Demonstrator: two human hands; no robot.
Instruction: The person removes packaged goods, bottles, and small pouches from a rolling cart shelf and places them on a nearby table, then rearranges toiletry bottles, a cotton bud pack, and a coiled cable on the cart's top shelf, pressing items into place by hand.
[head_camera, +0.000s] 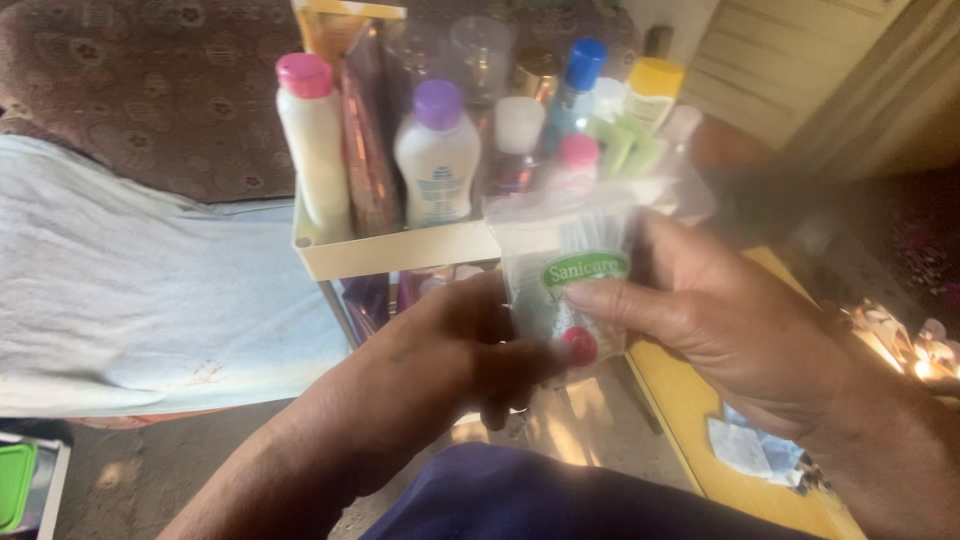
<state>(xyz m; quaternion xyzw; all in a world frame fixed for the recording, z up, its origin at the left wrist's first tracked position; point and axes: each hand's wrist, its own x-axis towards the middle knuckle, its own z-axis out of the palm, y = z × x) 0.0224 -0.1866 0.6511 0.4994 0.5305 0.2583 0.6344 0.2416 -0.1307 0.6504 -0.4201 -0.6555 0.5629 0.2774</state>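
My right hand (740, 320) holds a clear plastic packet (560, 270) of thin white sticks, with a green and a red label on its front; the thumb presses across the packet's face. My left hand (450, 350) comes up from below and grips the packet's lower left edge. Both hands hold it just in front of a cream shelf rack (390, 250) crowded with bottles.
The rack holds a white bottle with a pink cap (313, 140), a white bottle with a purple cap (437, 155), a blue-capped bottle (578, 85), a yellow-capped one (652, 90). A white towel (130, 290) lies at left. A yellow surface (700, 440) sits at lower right.
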